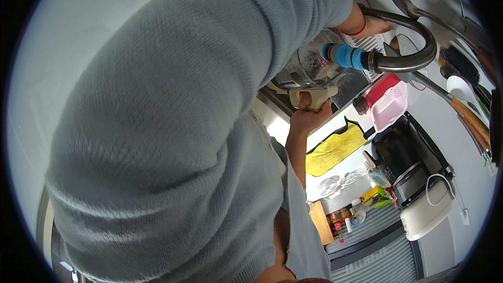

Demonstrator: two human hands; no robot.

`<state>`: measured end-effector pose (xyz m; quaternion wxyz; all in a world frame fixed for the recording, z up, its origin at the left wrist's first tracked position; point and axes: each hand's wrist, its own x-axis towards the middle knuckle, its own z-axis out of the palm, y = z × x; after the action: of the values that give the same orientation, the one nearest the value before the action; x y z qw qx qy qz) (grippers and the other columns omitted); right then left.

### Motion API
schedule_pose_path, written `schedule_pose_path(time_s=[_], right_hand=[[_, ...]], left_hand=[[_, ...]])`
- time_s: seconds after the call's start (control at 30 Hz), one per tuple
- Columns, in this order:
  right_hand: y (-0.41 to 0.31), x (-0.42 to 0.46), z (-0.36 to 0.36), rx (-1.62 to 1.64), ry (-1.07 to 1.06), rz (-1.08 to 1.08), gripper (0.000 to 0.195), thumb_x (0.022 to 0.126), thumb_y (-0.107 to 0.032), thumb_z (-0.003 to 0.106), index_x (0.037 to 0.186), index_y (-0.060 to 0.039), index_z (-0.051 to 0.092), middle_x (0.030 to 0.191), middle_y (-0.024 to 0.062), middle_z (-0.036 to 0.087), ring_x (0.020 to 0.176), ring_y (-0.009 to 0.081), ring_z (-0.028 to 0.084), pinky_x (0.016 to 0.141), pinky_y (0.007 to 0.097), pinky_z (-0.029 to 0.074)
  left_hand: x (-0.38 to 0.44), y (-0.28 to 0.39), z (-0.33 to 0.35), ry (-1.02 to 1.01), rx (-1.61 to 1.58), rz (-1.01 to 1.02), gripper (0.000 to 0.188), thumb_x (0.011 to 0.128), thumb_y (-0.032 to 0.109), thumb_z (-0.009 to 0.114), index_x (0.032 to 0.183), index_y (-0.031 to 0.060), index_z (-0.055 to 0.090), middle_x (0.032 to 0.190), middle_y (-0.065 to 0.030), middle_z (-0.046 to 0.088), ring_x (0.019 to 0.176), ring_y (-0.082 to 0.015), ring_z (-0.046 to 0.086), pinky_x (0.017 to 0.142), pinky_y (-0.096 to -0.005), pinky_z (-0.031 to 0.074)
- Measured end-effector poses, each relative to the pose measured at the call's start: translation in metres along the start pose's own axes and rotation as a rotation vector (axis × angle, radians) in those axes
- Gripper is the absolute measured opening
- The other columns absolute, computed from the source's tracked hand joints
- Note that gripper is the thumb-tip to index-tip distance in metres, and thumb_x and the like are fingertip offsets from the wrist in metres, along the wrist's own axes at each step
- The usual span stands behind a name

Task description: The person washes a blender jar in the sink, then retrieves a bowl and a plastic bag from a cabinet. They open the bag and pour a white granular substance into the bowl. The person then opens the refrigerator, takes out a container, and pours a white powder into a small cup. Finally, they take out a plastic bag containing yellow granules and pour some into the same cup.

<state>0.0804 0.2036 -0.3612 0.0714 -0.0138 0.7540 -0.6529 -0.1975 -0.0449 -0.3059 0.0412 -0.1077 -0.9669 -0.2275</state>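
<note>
My left hand point(373, 27), with a red cord at the wrist, reaches past the dark metal faucet point(426, 51) near a white slotted rack point(371, 43). Its fingertips are hard to make out, so its grip is unclear. My right hand point(312, 118) grips a cream plastic handle point(330, 92) on the near side of the sink point(351, 86). A clear container point(302, 65) lies beside the handle, under the blue fitting point(346, 56) at the faucet's end; whether the two are joined is unclear. My grey knit sleeve covers much of the view.
Beside the sink are a pink plastic basket point(389, 106) and a yellow cloth point(338, 149) on a rail. Ladles and spatulas point(467, 118) hang along the wall. Farther off stand a black appliance point(397, 149), a white appliance point(426, 216), bottles point(340, 220) and a wooden board point(321, 222).
</note>
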Motion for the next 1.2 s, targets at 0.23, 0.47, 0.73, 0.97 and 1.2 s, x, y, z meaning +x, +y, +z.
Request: schedule_pose_path(time_s=[0.23,0.47,0.73,0.97,1.2], right_hand=[[-0.127,0.014,0.066,0.139,-0.072,0.369,0.04,0.096,-0.038,0.039,0.078,-0.0053,0.053,0.062,0.0024,0.049,0.047,0.012,0.042,0.047,0.0256,0.035],[-0.137,-0.01,0.018,0.089,0.016,0.231,0.055,0.096,-0.046,0.046,0.088,0.0059,0.064,0.065,0.0051,0.056,0.05,0.0104,0.047,0.044,0.0252,0.033],[-0.165,-0.052,-0.063,0.106,0.304,0.151,0.05,0.096,-0.04,0.046,0.084,0.0044,0.065,0.062,0.0045,0.056,0.049,0.0102,0.049,0.044,0.0242,0.036],[-0.17,-0.107,-0.155,0.528,0.683,0.085,0.037,0.094,-0.041,0.044,0.084,-0.008,0.057,0.063,0.0023,0.055,0.055,0.0129,0.05,0.051,0.0264,0.039],[-0.155,-0.139,-0.266,0.524,0.702,-0.177,0.041,0.095,-0.042,0.038,0.084,-0.0062,0.054,0.053,0.0011,0.043,0.049,0.0149,0.041,0.06,0.0323,0.042]], left_hand=[[-0.044,-0.029,-0.029,0.109,0.827,0.737,0.04,0.088,0.019,0.059,0.124,0.0024,0.058,0.132,-0.0083,0.056,0.126,-0.0239,0.049,0.11,-0.0357,0.036],[-0.198,-0.068,-0.036,-0.263,0.411,0.367,0.047,0.079,0.022,0.066,0.123,0.0061,0.06,0.136,-0.0131,0.051,0.138,-0.0287,0.034,0.119,-0.0441,0.018],[-0.285,-0.008,-0.021,-0.691,-0.3,0.059,0.064,0.091,0.038,0.061,0.14,0.0003,0.043,0.14,-0.0223,0.046,0.132,-0.0377,0.041,0.109,-0.0464,0.032],[-0.269,0.086,-0.024,-0.349,-0.85,-0.167,0.077,0.091,0.034,0.067,0.146,-0.0042,0.028,0.147,-0.0245,0.036,0.137,-0.033,0.038,0.112,-0.0371,0.031],[-0.226,0.085,-0.033,0.295,-1.46,-0.543,0.056,0.092,0.029,0.068,0.134,0.0018,0.043,0.13,-0.009,0.053,0.122,-0.0187,0.05,0.103,-0.0387,0.039]])
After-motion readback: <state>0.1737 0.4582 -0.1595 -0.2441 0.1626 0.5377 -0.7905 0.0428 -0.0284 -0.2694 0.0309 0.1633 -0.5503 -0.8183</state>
